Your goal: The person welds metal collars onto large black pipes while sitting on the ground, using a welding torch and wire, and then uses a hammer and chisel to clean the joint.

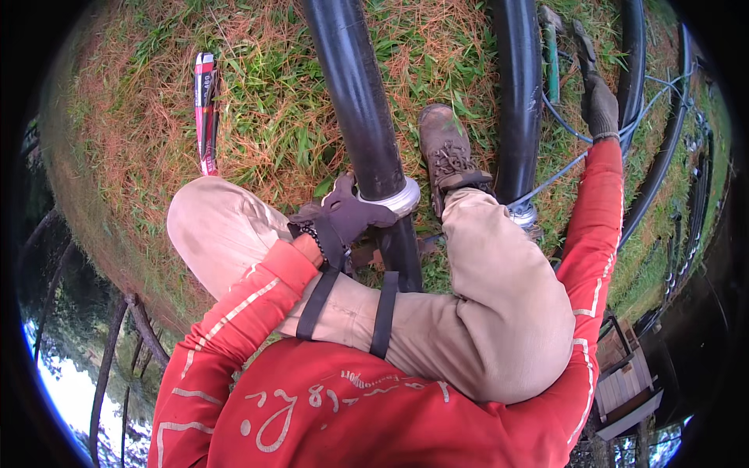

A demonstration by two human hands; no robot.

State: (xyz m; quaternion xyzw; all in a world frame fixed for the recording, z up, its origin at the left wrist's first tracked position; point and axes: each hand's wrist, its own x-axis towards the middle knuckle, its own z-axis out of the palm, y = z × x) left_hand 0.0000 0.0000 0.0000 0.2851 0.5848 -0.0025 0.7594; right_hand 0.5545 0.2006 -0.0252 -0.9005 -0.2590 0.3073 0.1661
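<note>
A black pipe (351,93) runs from the far side toward my lap, with a pale metal collar (406,195) around it. My left hand (343,214), in a dark glove with cut-off cuff straps, grips the pipe at the collar from the left, thumb stretched across the collar's near side. Out at the far right, my right hand (602,109), in a grey glove, is closed around a long dark tool (583,48); its kind cannot be made out. Left of that tool lies a green-handled hammer-like tool (551,62) on the grass.
A second black pipe (519,101) with a metal collar (524,215) stands beside my boot (449,148). Blue rope (562,168) crosses toward more black pipes at right. A narrow red-and-black package (205,117) lies on the grass at left. Black straps (384,312) circle my trouser leg.
</note>
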